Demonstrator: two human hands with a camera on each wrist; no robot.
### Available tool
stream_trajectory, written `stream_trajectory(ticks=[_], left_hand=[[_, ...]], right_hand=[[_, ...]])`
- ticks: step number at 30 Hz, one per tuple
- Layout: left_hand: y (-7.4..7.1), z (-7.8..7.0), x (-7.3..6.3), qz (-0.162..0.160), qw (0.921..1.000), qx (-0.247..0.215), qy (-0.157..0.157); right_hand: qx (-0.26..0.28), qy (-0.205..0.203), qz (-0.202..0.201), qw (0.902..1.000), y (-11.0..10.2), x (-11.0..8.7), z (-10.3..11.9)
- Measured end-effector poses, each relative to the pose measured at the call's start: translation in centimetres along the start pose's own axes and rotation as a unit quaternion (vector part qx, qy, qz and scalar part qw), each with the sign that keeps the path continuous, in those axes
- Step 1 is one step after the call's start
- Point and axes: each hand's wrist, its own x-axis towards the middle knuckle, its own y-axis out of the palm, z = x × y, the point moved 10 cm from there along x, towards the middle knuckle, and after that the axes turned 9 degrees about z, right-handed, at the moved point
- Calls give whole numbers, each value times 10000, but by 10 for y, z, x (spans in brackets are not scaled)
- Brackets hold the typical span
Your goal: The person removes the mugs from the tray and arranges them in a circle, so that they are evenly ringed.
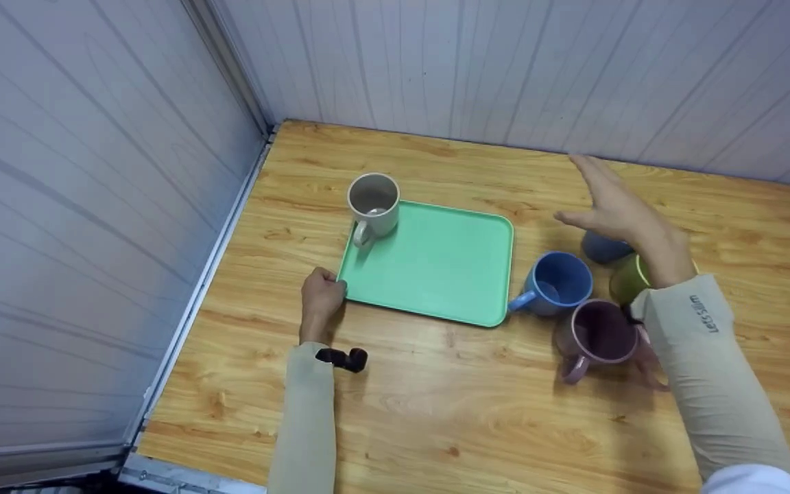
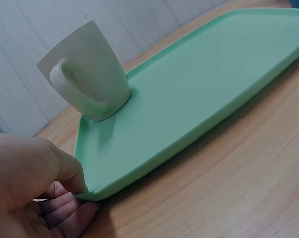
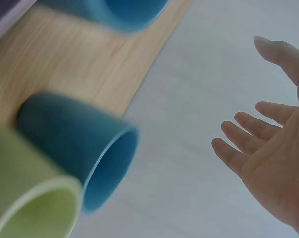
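My left hand [image 1: 321, 300] pinches the near-left corner of a green tray [image 1: 446, 267], thumb on top and fingers beneath in the left wrist view. A beige mug [image 1: 385, 221] stands upright on the tray's far-left corner, its handle turned toward me. Over the mugs on the right, my right hand [image 1: 618, 213] is raised with fingers spread and holds nothing. Below and around it stand a blue mug [image 1: 551, 302], a dark blue mug [image 3: 65, 134] partly hidden by the hand, and a green mug [image 1: 625, 278] partly covered by the forearm.
A purple mug [image 1: 590, 343] stands nearer me on the right, with a pink mug [image 1: 650, 360] mostly hidden under the right sleeve. Pale panel walls [image 1: 422, 68] close off the wooden table [image 1: 436, 412] at the back and left.
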Motion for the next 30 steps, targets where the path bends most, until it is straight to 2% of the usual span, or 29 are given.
stream_trajectory(ticks=[9,15,22,30], left_hand=[[1,5,2,-31,9998,-94,-163],[2,6,1,-43,9999,-65,-105],[0,4,-1,-36,9999,-83,-54],[0,0,-4,-92,9999,-58,128]], right_hand=[[82,-523,26,9986,33,35,57],[179,-756,59,9970,64,55,88],[419,-739,200,9962,99,74,108],[659,-534,513,9951,140,93,119]])
